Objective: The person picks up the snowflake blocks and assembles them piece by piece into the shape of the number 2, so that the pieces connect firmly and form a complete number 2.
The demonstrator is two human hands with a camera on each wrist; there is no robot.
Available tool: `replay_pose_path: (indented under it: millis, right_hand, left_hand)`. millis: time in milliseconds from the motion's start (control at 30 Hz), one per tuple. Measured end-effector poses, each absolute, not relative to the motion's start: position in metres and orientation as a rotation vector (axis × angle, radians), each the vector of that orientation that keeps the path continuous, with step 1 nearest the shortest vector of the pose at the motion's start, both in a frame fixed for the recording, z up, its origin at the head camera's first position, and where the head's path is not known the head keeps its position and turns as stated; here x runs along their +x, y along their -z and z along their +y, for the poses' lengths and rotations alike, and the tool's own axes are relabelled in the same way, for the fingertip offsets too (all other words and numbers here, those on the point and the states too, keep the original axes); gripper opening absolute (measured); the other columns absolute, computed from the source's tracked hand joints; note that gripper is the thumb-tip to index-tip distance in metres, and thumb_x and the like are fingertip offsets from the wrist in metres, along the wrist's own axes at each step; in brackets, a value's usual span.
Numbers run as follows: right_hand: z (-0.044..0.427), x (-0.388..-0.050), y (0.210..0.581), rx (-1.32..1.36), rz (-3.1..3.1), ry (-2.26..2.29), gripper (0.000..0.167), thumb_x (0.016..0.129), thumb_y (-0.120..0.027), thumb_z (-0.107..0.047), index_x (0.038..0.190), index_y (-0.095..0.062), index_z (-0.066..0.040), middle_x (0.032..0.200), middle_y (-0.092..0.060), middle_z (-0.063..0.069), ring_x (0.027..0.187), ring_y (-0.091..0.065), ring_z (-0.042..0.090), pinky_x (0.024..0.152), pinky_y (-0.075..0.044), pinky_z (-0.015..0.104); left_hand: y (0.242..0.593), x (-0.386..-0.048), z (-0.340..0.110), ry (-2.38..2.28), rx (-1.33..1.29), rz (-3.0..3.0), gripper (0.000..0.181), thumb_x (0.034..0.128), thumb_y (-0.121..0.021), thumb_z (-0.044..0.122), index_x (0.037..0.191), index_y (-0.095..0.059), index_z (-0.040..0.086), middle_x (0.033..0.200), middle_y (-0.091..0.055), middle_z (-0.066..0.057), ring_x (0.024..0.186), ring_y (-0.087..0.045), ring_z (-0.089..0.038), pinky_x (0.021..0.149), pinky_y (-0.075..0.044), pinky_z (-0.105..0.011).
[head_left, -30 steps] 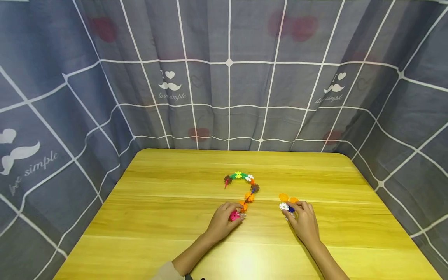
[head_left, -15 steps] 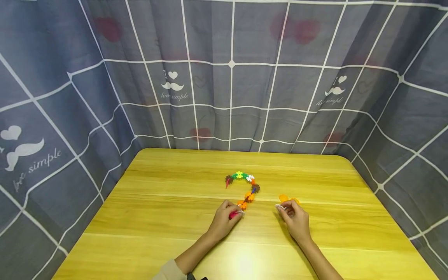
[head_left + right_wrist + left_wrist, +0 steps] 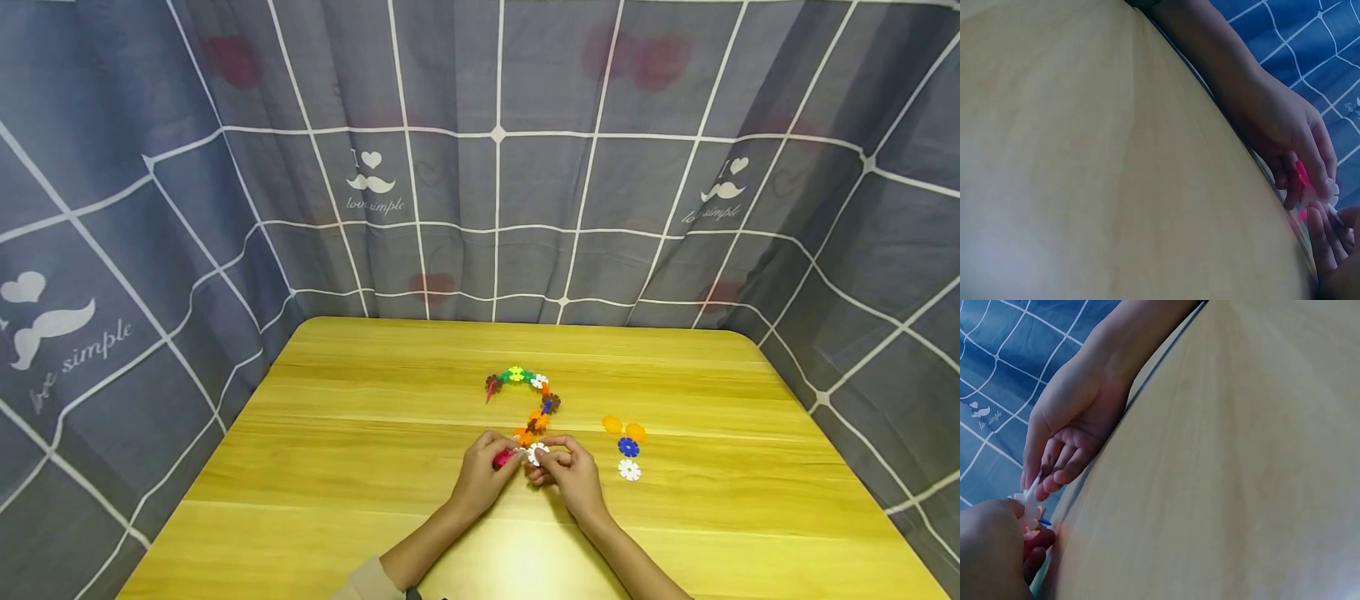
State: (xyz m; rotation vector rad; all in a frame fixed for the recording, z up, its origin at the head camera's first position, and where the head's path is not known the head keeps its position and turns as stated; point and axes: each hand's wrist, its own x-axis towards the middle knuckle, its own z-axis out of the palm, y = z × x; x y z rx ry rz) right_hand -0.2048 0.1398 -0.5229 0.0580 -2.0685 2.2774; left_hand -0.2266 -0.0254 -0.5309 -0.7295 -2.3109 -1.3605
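Note:
A curved chain of interlocking snowflake discs (image 3: pixel 551 403) lies mid-table, in brown, green, yellow, white and orange. At its near end my left hand (image 3: pixel 477 473) pinches a white disc (image 3: pixel 1333 186) beside a pink disc (image 3: pixel 502 458). Between thumb and fingers, my right hand (image 3: pixel 576 482) grips another white snowflake disc (image 3: pixel 537 453), close against the left fingertips. In the left wrist view this right-hand disc (image 3: pixel 1034 485) appears edge-on. Whether the two white discs are joined, I cannot tell; fingers cover the contact.
To the right lie several loose discs: an orange one (image 3: pixel 612 424), a second orange one (image 3: pixel 636 432), a blue one (image 3: pixel 628 447) and a white one (image 3: pixel 629 470). Grey checked curtains (image 3: pixel 450 183) stand around the wooden table (image 3: pixel 337 433).
My right hand has lifted a white disc from the loose pieces and carried it left to the left hand. The blue and another white disc are now uncovered. My left hand keeps its place.

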Motion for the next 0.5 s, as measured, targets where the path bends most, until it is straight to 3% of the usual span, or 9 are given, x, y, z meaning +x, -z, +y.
replay_pose_path:
  millis: [500]
  right_hand:
    - [0.1331,-0.2079,0.5153,-0.103,-1.995,-2.55,0.028,0.088,-0.058,0.0,0.106,-0.04,0.011,0.076,-0.065,0.024,0.057,-0.064,0.02,0.056,-0.054,0.031]
  left_hand:
    - [0.5299,-0.2205,-0.0202,1.306,-0.722,-2.283,0.009,0.0888,-0.062,0.014,0.081,-0.062,0.009,0.085,-0.062,-0.001,0.078,-0.058,-0.01,0.067,-0.05,-0.023]
